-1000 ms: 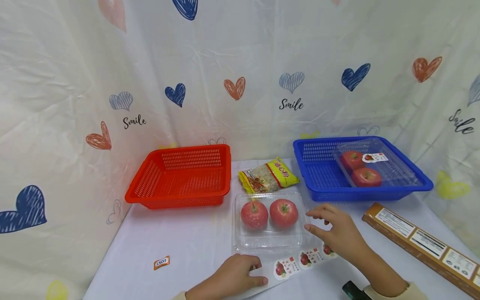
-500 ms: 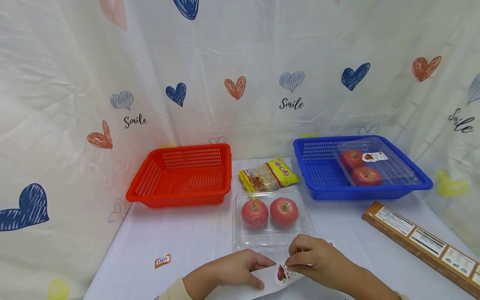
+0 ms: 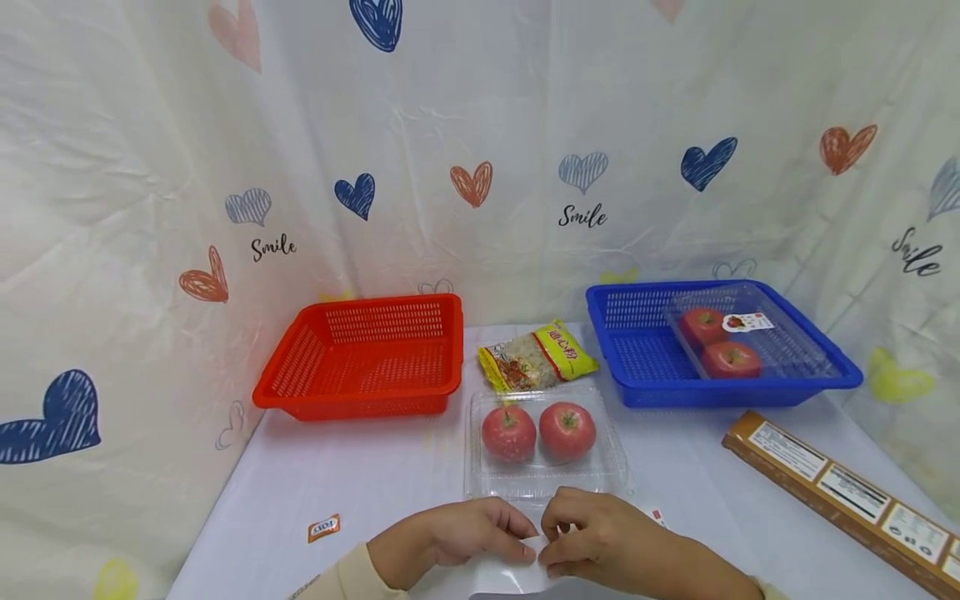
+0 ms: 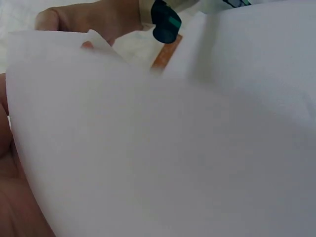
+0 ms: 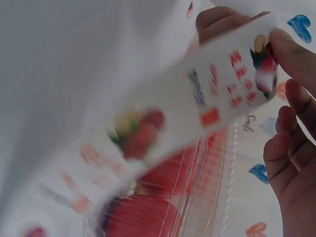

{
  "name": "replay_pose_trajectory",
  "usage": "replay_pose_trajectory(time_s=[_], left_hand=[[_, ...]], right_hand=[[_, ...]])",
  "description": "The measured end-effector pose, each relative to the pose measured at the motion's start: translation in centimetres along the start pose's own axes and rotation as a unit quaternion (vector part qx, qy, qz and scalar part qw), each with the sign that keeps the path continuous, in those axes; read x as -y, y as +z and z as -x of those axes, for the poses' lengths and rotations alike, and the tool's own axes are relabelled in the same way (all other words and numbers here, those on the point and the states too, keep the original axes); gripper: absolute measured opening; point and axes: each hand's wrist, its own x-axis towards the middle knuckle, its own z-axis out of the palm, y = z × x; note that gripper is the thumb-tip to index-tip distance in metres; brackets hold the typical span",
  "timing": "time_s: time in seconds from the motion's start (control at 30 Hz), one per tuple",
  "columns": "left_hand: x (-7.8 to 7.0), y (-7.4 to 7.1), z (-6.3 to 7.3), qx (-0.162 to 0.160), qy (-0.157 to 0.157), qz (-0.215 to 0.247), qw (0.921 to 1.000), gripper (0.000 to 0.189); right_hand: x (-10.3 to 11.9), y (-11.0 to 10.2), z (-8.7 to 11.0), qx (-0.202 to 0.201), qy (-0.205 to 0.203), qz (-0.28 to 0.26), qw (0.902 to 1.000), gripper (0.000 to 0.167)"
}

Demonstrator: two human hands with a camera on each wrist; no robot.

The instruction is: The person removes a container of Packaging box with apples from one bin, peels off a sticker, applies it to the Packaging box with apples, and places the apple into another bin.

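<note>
"Strip of labels (image 3: 513,575), near middle of the white-covered table (image 3: 397,475) in the head view: who has it?"

"Both hands. The left hand (image 3: 472,533) pinches it between thumb and fingers. The right hand (image 3: 603,533) pinches it just beside, the two sets of fingertips almost meeting."

"And around them?"

"Just beyond the hands sits a clear container (image 3: 491,486) with two apples (image 3: 510,433). A yellow food packet (image 3: 536,356) lies farther off. Far left is a red basket (image 3: 375,405); far right, a blue basket (image 3: 742,395) with a second clear container (image 3: 795,354) in it, bearing a label (image 3: 752,322). A long brown box (image 3: 832,492) lies at the right, a small orange wrapper (image 3: 324,527) at the near left."

"What does the left wrist view add?"

"Mostly the strip's plain white back, blurred. Part of the left hand shows, though I can't tell its grip from there. The right hand is beyond, a dark green device (image 4: 165,22) at its wrist."

"And the right wrist view?"

"The printed face, with fruit pictures (image 5: 140,133). The right thumb (image 5: 298,57) touches the strip's end; the fingers seen below it are bent. Partly behind the strip is the near clear container."
</note>
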Motion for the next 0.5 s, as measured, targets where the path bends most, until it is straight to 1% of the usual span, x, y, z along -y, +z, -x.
replay_pose_trajectory(time_s=[0.1, 0.2, 0.33, 0.5], left_hand=[[0.43, -0.02, -0.19, 0.012, -0.021, 0.023, 0.9994, 0.033], [0.81, -0.09, -0.3, 0.022, -0.033, 0.036, 0.9985, 0.033], [0.94, -0.33, -0.34, 0.022, -0.033, 0.029, 0.9988, 0.033], [0.63, -0.66, -0.34, 0.021, -0.027, 0.013, 0.9993, 0.033]], right_hand=[[0.16, 0.17, -0.09, 0.013, -0.006, -0.008, 0.9999, 0.013], [0.25, 0.33, -0.14, 0.022, -0.012, -0.015, 0.9996, 0.008], [0.15, 0.37, -0.2, 0.026, -0.016, -0.014, 0.9994, 0.005], [-0.04, 0.1, -0.14, 0.041, -0.005, -0.017, 0.999, 0.007]])
